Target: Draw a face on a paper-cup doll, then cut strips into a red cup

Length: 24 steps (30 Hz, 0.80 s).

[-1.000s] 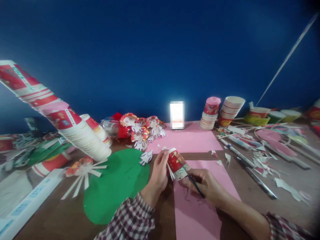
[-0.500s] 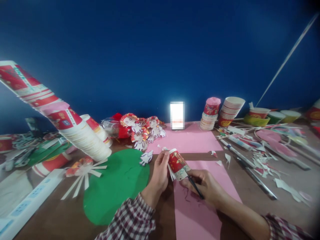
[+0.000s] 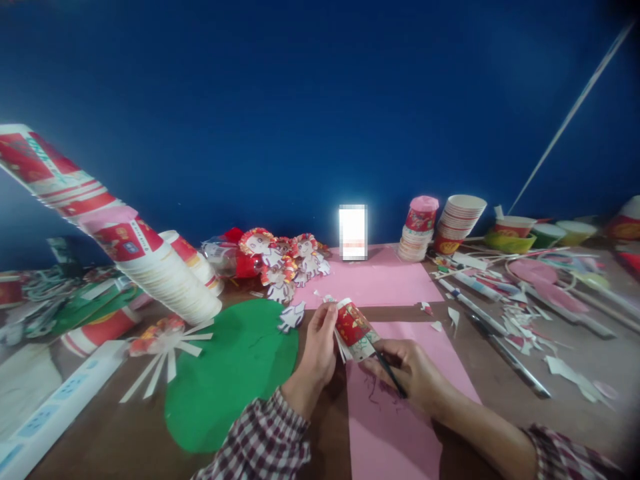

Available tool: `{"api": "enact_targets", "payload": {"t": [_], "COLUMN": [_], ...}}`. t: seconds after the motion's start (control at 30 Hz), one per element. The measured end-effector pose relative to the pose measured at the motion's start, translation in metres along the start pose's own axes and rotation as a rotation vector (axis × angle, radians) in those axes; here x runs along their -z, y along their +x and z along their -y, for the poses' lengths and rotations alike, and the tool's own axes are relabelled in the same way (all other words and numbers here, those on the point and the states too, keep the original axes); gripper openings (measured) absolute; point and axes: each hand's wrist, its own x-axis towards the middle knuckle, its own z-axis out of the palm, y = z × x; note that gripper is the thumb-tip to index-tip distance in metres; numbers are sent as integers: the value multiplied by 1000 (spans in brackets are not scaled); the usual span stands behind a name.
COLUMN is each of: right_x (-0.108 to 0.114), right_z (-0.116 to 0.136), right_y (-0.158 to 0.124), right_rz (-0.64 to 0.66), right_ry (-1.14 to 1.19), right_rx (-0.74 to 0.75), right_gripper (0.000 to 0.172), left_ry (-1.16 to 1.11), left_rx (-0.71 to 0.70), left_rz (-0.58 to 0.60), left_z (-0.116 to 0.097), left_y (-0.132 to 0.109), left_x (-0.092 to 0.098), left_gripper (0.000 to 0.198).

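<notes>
Near the middle of the table, my left hand (image 3: pixel 323 341) is closed on the edge of a red printed paper cup (image 3: pixel 353 325). The cup is tilted, and narrow white strips hang from its left side. Black-handled scissors (image 3: pixel 391 375) are gripped in my right hand (image 3: pixel 413 373), with their upper end at the cup's lower right edge. The blades are mostly hidden by the cup and my fingers. Beneath my right hand lies a pink sheet (image 3: pixel 395 440). To the left is a green paper shape (image 3: pixel 230 380).
Paper cut-out figures (image 3: pixel 280 263) lie beyond the green shape. A long stack of cups (image 3: pixel 165 280) leans at left, near a power strip (image 3: pixel 65 400). More stacked cups (image 3: pixel 459 223), a pen (image 3: pixel 510 357) and paper scraps (image 3: pixel 567 377) are at right.
Both hands keep their grips and have barely moved. The whole view has shifted very slightly. The cup stays tilted between my hands.
</notes>
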Motion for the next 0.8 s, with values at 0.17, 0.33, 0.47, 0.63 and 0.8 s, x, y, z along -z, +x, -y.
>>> {"api": "enact_targets", "payload": {"t": [0.17,0.33,0.47,0.63,0.8], "right_x": [0,5,10,14,19], "right_z": [6,6,5,7,2], "right_y": [1,1,-1,1,12], "right_rz": [-14,41,127,-65,-308], "right_ry": [-121,-233,-304,-294,-236], "right_rx": [-30,-104,30,191,122], "right_gripper": [20,26,31,31,29], "left_ry": [-13,-103,-154,-150,-105], "left_rx": [-10,22,109,168,198], "left_rz": [-68,-208,-267,-220,-168], "left_z": [-1,-12,-20,-22,-21], "left_y": [3,15,21,16,12], "left_x": [2,11,13,9,6], "left_gripper": [23,28,32,36,39]}}
